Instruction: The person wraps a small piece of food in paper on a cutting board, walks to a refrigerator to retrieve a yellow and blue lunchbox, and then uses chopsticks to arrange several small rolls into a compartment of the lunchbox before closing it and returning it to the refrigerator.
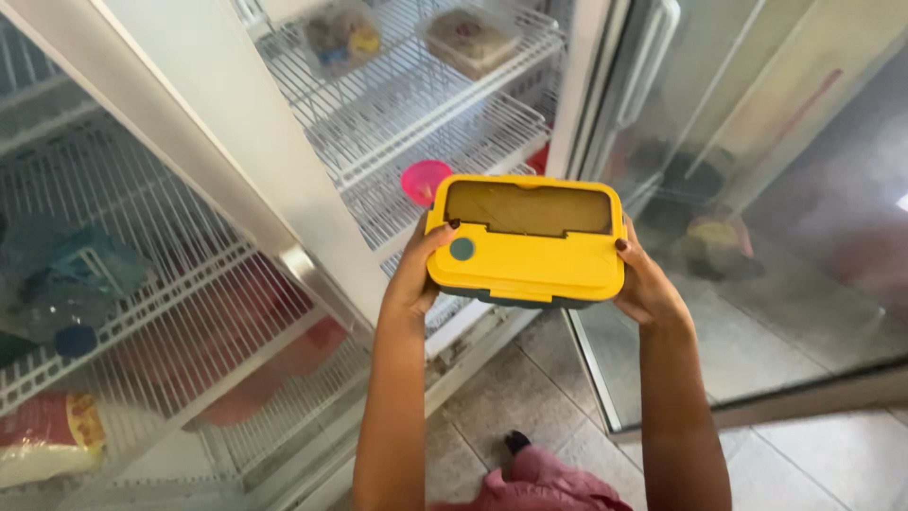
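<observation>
Left hand (413, 274) and right hand (646, 284) grasp the yellow lunch box (526, 248) by its ends, thumbs on top. A pink cup (423, 180) sits at ten o'clock on the wire shelf (416, 123)

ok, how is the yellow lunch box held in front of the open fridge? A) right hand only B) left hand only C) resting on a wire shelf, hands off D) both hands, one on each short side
D: the left hand and right hand each clasp a short side of the yellow lunch box, which is in the air in front of the wire shelf, not resting on it.
</observation>
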